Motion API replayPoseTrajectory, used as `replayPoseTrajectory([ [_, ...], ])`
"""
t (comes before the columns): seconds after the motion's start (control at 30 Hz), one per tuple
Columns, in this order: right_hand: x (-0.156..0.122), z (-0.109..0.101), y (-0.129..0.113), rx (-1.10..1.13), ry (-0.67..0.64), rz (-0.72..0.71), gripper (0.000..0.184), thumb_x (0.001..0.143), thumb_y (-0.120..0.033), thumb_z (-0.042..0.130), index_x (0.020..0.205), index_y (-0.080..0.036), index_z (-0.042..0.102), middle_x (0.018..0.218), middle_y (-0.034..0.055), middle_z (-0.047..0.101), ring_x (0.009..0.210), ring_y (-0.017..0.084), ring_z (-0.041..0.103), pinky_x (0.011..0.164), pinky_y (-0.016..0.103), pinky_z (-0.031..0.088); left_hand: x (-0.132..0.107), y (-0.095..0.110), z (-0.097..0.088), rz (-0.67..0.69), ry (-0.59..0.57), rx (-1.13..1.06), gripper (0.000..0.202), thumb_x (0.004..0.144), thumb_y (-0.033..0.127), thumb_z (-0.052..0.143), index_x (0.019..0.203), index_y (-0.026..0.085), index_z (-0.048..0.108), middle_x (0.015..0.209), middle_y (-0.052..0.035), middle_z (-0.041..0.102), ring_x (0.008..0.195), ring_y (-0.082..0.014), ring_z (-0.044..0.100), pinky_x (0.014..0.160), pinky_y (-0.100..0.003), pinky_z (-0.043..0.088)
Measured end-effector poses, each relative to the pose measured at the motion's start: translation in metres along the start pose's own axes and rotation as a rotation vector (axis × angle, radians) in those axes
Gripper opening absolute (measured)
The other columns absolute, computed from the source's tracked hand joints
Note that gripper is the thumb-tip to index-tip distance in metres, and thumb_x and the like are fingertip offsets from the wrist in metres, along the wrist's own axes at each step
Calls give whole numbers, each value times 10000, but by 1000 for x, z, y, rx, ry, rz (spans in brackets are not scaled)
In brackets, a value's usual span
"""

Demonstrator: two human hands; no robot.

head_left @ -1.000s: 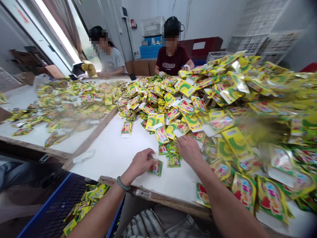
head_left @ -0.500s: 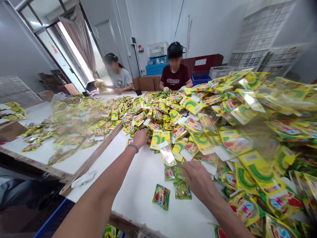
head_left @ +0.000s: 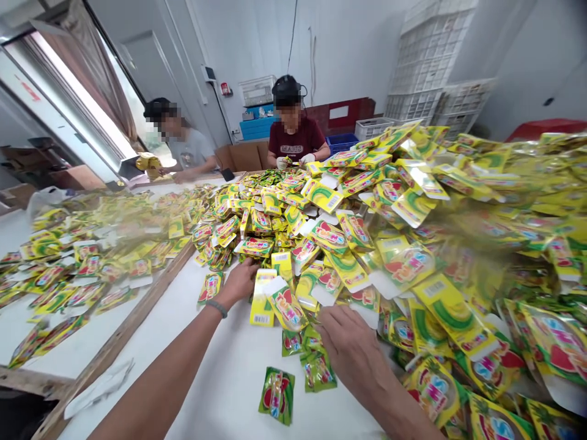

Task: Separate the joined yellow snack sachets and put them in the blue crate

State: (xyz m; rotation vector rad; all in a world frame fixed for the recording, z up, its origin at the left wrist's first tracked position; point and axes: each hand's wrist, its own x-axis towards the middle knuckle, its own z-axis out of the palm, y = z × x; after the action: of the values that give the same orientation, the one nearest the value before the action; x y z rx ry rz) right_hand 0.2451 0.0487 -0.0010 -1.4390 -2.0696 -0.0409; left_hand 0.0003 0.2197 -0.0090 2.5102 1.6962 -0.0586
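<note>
My left hand (head_left: 241,282), with a grey band at its wrist, reaches into the front edge of a heap of yellow candy boxes (head_left: 325,235). Its fingers are bent and closed, and their tips are hidden under a box (head_left: 255,246). My right hand (head_left: 351,339) is lower and to the right, its fingers pressed together and pointing left. Its fingertips are at some green sachets (head_left: 320,368), beside a tilted box with a white flap (head_left: 288,307); what they hold is hidden. A single green sachet (head_left: 276,394) lies apart on the white table (head_left: 229,373).
Wooden strips (head_left: 132,321) edge the table, with a crumpled white scrap (head_left: 98,388) nearby. More boxes (head_left: 92,263) cover the left table. Two people sit across; one in a maroon shirt (head_left: 293,146) wears white gloves. White crates (head_left: 419,67) are stacked behind the heap.
The view has swung right, so the scene sits further left. My left hand has moved slightly closer, beside shifted boxes. My right hand stays by the green sachets.
</note>
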Motion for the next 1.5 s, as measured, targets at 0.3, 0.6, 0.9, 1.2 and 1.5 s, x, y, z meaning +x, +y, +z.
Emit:
replayPoseTrajectory([
  [0.3, -3, 7, -3, 9, -25, -36, 158, 834, -62, 522, 734, -185, 524, 760, 25, 580, 717, 185, 483, 666, 304, 337, -13, 20, -80, 136, -215, 10, 367, 720, 159, 504, 1030, 243, 682, 1015, -26, 712, 914, -215, 657, 795, -279, 483],
  [0.6, 0, 2, -1, -35, -52, -16, 168, 885, -103, 492, 752, -181, 556, 789, 42, 605, 729, 181, 512, 670, 304, 356, 85, 64, -48, 81, 141, 73, 718, 662, 229, 692, 1341, 170, 467, 1462, -188, 353, 1050, -303, 623, 883, -344, 477],
  [0.9, 5, -9, -1, 49, -42, 28, 169, 925, -174, 473, 847, -161, 623, 866, 84, 654, 829, 200, 556, 750, 305, 410, 56, 46, -58, 53, 319, -7, 336, 784, 125, 459, 1046, 142, 668, 1118, -92, 654, 1072, -232, 578, 937, -311, 428],
  [1.2, 8, -10, -13, 663, -41, 317, 345, 859, -368, 587, 1139, -169, 567, 1089, 105, 652, 884, 193, 627, 728, 301, 492, -121, 64, -80, -136, 356, -748, 266, 729, 413, 634, 686, 152, 600, 572, 23, 607, 574, -141, 595, 528, -216, 419],
  [1.5, 0, 7, -22, 757, -530, 238, 161, 766, -317, 635, 767, -156, 633, 625, -21, 590, 588, 116, 522, 562, 226, 388, -189, 113, 21, -499, -160, -1335, 476, 661, 622, 645, 711, 156, 566, 506, 4, 613, 441, -138, 573, 445, -241, 452],
])
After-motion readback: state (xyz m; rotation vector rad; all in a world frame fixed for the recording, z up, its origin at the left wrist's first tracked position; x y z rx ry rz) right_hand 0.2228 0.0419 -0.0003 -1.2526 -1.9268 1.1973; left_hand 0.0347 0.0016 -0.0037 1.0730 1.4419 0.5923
